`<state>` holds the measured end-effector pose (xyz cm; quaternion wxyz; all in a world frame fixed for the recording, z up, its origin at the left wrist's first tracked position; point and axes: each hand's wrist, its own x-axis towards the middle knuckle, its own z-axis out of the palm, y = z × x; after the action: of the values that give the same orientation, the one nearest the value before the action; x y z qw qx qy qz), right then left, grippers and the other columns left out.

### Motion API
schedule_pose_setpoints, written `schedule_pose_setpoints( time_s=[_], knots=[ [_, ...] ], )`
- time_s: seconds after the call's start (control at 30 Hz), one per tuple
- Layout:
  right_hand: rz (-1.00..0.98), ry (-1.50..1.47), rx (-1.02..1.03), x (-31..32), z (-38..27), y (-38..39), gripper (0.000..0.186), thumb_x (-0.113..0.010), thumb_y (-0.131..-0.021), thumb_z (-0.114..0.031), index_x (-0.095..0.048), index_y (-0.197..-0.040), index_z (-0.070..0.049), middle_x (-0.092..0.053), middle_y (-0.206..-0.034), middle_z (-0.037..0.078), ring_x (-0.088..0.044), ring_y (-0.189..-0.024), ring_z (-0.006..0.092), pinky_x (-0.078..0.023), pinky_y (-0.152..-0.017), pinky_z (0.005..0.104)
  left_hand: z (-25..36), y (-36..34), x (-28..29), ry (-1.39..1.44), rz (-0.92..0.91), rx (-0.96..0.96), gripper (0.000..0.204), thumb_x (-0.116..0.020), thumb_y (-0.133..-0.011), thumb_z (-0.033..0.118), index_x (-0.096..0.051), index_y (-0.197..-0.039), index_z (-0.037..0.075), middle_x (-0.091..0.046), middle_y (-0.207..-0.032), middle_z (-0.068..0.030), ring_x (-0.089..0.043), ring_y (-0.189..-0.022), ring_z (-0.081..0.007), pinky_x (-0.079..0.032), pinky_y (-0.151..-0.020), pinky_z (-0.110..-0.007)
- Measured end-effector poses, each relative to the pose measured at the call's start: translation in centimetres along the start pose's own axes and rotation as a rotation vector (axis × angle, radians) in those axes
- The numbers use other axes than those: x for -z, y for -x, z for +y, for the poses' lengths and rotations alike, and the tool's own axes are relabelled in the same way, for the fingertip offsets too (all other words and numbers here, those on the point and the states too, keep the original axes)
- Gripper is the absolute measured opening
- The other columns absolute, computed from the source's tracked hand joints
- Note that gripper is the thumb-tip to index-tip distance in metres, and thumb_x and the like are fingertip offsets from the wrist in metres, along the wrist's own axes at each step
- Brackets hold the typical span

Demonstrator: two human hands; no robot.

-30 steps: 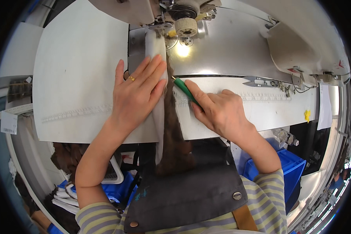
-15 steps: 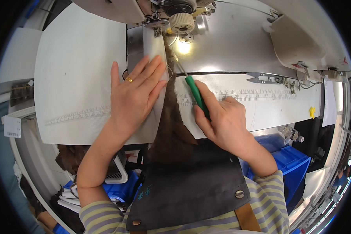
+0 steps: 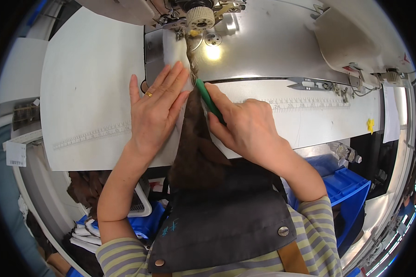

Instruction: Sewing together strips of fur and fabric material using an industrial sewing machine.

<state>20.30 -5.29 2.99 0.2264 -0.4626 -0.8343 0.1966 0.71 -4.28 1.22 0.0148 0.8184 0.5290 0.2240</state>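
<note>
A white strip (image 3: 174, 48) lies alongside a dark brown fuzzy piece (image 3: 187, 143) that runs from under the sewing machine's presser foot (image 3: 180, 33) over the front table edge toward me. My left hand (image 3: 157, 115) lies open on the white strip, fingers stretched out, with a gold ring on one. My right hand (image 3: 242, 124) is closed on a green-handled tool (image 3: 207, 97), its front end beside the seam between white and brown, near my left fingertips. The tool's tip is hidden or too small to make out.
The machine head overhangs the steel plate (image 3: 268, 46). The white table (image 3: 88, 78) carries printed rulers. Thread snips (image 3: 302, 84) lie at the plate's front edge at right. A blue bin (image 3: 346, 184) stands below right; brown scraps (image 3: 81, 187) are below left.
The tool's metal shaft, visible at the seam half a second ago, is now mostly out of sight, and my right hand has moved left and up. Both pieces shifted slightly left in the view.
</note>
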Motion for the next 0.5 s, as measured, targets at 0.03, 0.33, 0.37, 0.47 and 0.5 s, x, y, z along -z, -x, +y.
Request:
schedule_pose_setpoints(
  time_s=[0.03,0.33,0.37,0.47,0.5],
  knots=[
    [0.000,-0.001,0.001,0.4,0.1,0.1,0.049,-0.061,-0.080,-0.012,-0.048,-0.125,0.000,-0.052,-0.050,0.011,-0.052,-0.043,0.0313,-0.043,-0.048,0.0392,-0.1,0.0,-0.1,-0.001,0.000,0.001,0.033,-0.059,-0.088,0.013,-0.060,-0.122,0.016,-0.058,-0.126,0.0000,-0.053,-0.119,-0.0169,-0.013,-0.109,-0.049],
    [-0.213,0.163,0.135,2.0,-0.1,2.3,0.057,-0.065,-0.075,-0.011,-0.048,-0.128,0.000,-0.052,-0.056,0.004,-0.052,-0.048,0.0213,-0.041,-0.052,0.0317,0.4,0.6,0.9,-0.030,-0.031,-0.080,0.031,-0.066,-0.083,0.023,-0.065,-0.112,0.015,-0.062,-0.119,0.0007,-0.057,-0.113,-0.0188,-0.025,-0.103,-0.052],
    [-0.212,0.151,0.128,2.0,-0.1,2.3,0.057,-0.065,-0.075,-0.010,-0.048,-0.128,0.000,-0.051,-0.055,0.004,-0.052,-0.047,0.0210,-0.040,-0.052,0.0318,0.4,0.8,0.7,0.000,-0.038,-0.072,0.032,-0.066,-0.083,0.021,-0.064,-0.115,0.015,-0.061,-0.121,-0.0008,-0.056,-0.115,-0.0210,-0.021,-0.105,-0.051],
    [-0.195,0.144,0.135,1.8,-0.1,1.8,0.055,-0.065,-0.075,-0.010,-0.049,-0.127,0.000,-0.050,-0.054,0.004,-0.050,-0.045,0.0208,-0.040,-0.051,0.0319,0.0,0.7,0.6,0.039,-0.029,-0.050,0.035,-0.066,-0.084,0.020,-0.062,-0.118,0.015,-0.060,-0.123,-0.0021,-0.055,-0.117,-0.0232,-0.018,-0.107,-0.051],
    [-0.174,0.144,0.139,1.8,0.1,1.6,0.055,-0.064,-0.075,-0.010,-0.049,-0.127,0.000,-0.050,-0.053,0.004,-0.050,-0.045,0.0208,-0.039,-0.050,0.0321,0.0,0.5,0.6,0.049,-0.022,-0.045,0.035,-0.066,-0.084,0.020,-0.062,-0.119,0.015,-0.060,-0.124,-0.0021,-0.055,-0.117,-0.0232,-0.019,-0.107,-0.051]
  ],
)
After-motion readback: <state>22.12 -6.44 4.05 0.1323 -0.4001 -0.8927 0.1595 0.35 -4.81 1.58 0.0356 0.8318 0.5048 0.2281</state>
